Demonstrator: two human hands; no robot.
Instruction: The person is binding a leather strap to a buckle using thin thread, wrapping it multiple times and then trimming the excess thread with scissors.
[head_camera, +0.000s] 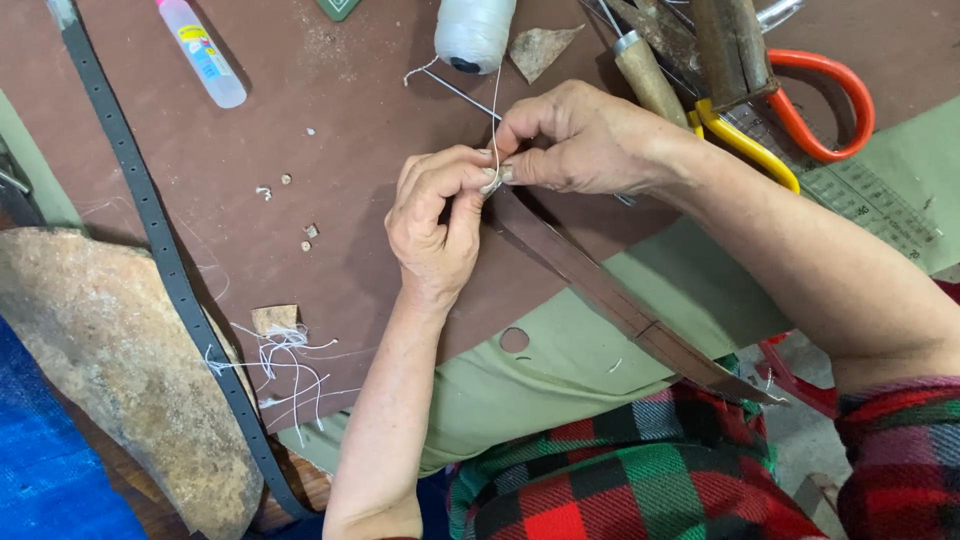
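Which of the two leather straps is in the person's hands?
The brown strap, running from the lap up to where the left hand and right hand pinch its end. The dark grey punched strap lies untouched along the table's left side.

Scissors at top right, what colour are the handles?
Orange scissor handles, seen in the head view.

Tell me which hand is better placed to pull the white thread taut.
Probably the right hand: its fingertips pinch the white thread at the brown strap end, while the left hand grips that end.
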